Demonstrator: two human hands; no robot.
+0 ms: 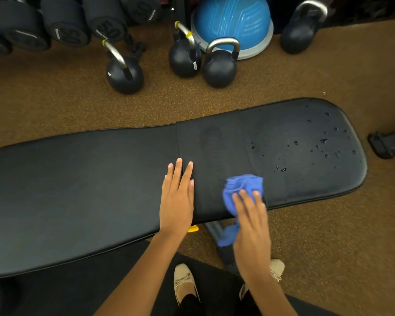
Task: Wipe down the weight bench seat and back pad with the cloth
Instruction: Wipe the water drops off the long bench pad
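the blue cloth (242, 189) lies bunched on the black weight bench (135, 160), a little toward 4 o'clock of the frame's middle. it sits on the wide band (212, 142) between the long pad (78, 197) and the short pad (294, 179), and one tail hangs off the near edge. the right hand (252, 224) presses it with fingers stretched flat on top, not curled round it (the hand is motion-blurred, so the thumb's place is unclear). the left hand (177, 201) rests palm down just to 9 o'clock of the cloth, fingers straight and close together, holding nothing. water droplets (324, 141) dot the short pad at 3 o'clock. the only legible writing is "50" on the dumbbell ends (106, 30) at 11 o'clock; the smaller white lettering there is too blurred to read. four black kettlebells (219, 68) and a blue balance dome (233, 17) stand at 12 to 1 o'clock on brown speckled flooring (55, 99). beige shoes (185, 283) show at 6 o'clock.
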